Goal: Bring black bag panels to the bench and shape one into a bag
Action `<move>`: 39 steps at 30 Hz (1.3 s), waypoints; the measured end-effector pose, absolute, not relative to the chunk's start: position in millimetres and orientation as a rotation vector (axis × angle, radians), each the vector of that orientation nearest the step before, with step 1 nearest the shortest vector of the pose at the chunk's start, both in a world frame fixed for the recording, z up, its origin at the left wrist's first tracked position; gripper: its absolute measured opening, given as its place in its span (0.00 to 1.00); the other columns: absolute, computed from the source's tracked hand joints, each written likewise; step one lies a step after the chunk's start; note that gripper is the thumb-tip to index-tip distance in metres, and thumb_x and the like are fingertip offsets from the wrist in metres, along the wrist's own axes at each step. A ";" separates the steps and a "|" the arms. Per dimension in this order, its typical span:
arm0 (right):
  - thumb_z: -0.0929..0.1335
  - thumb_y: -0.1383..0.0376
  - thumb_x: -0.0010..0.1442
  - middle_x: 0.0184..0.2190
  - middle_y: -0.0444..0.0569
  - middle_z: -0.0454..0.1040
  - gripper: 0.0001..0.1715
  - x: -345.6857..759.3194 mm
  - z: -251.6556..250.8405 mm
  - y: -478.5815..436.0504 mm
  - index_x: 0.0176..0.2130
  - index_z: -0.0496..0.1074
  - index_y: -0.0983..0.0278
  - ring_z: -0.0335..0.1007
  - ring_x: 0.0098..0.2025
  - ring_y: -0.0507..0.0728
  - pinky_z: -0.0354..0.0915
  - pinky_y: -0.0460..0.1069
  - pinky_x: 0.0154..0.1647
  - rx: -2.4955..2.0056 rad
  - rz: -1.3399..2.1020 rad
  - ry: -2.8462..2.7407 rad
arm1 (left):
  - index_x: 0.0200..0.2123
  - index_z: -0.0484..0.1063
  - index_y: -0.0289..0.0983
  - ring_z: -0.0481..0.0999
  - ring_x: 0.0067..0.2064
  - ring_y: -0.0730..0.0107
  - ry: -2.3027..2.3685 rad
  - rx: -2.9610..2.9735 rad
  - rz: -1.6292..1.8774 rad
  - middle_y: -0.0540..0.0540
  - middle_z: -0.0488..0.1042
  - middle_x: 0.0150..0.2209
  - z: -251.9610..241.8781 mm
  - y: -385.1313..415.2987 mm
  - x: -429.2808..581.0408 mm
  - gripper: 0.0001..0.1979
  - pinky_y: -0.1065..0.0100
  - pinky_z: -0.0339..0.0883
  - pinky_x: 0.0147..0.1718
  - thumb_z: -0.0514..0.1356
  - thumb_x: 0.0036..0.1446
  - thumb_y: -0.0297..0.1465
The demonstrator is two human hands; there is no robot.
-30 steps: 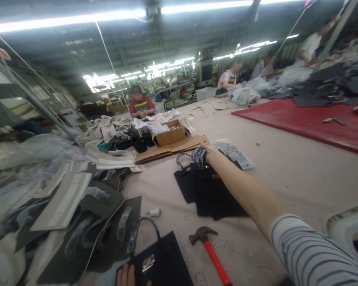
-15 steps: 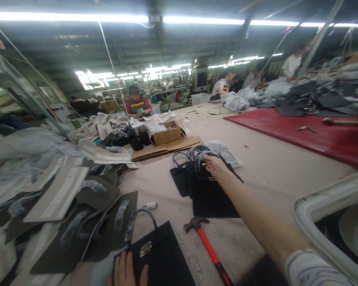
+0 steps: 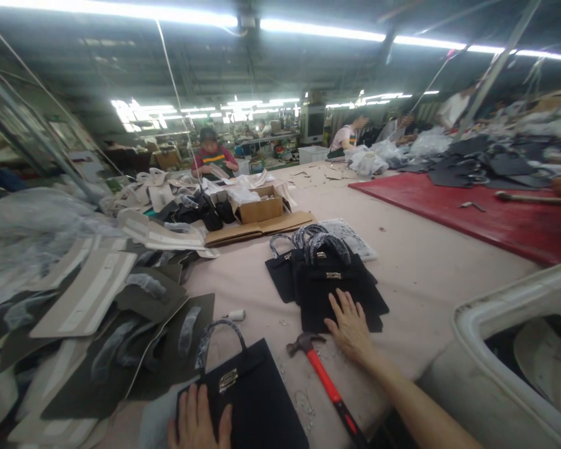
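Note:
My left hand [image 3: 199,421] lies spread on the near black bag panel [image 3: 257,396], left of its metal clasp; a plastic-wrapped handle stands up from the panel's top edge. My right hand [image 3: 353,327] is open, with its fingertips on the lower part of the top panel in a stack of black bag panels [image 3: 320,305]. Wrapped handles [image 3: 330,247] rise at the back of that stack. A hammer [image 3: 325,377] with a red and black handle lies between my hands, its head toward the stack. Small metal bits are scattered beside it.
Grey-green panels [image 3: 159,312] with wrapped handles are heaped at left. A cardboard box [image 3: 262,209], a white speckled slab [image 3: 348,237] and a small white roll [image 3: 236,315] are on the table. A red board [image 3: 449,202] and a white bin [image 3: 467,337] are at right. Co-workers sit beyond.
My right hand has let go of the wrapped handles and come down toward me onto the top panel. My left hand stays on the near panel.

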State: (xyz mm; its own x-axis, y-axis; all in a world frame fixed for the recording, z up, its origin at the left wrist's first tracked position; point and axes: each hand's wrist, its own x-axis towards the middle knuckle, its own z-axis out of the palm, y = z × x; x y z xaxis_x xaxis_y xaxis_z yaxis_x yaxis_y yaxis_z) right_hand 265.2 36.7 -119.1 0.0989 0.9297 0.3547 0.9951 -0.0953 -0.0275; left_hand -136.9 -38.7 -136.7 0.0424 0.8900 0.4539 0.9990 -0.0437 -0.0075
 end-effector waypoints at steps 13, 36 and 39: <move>0.62 0.54 0.68 0.73 0.63 0.44 0.38 259.4 -103.3 42.8 0.70 0.57 0.68 0.38 0.73 0.75 0.46 0.72 0.67 -2.198 -0.464 -1.826 | 0.60 0.69 0.23 0.63 0.66 0.42 -1.997 -2.043 -0.483 0.29 0.66 0.63 -141.6 -36.3 -143.1 0.31 0.41 0.58 0.62 0.46 0.68 0.41; 0.56 0.55 0.71 0.70 0.67 0.50 0.35 271.9 -93.6 61.3 0.68 0.60 0.72 0.45 0.71 0.76 0.51 0.72 0.65 -2.184 -0.371 -1.969 | 0.65 0.62 0.23 0.56 0.69 0.43 -2.041 -2.061 -0.402 0.29 0.60 0.67 -101.5 -44.2 -121.9 0.27 0.40 0.57 0.64 0.48 0.71 0.37; 0.56 0.56 0.70 0.67 0.67 0.55 0.34 257.6 -94.8 42.2 0.64 0.66 0.73 0.49 0.69 0.75 0.55 0.72 0.63 -2.039 -0.468 -1.999 | 0.66 0.61 0.23 0.55 0.70 0.43 -2.095 -2.063 -0.370 0.29 0.59 0.68 -95.7 -43.1 -120.3 0.28 0.41 0.55 0.65 0.50 0.71 0.37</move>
State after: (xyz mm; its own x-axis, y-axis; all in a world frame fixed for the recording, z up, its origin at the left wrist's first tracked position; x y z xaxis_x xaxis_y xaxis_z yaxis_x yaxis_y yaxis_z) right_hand 257.6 42.2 -94.8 0.0086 0.9191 0.3939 0.9984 -0.0296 0.0472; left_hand -120.3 -43.1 -95.7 -0.0230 0.9544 0.2978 0.9986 0.0078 0.0520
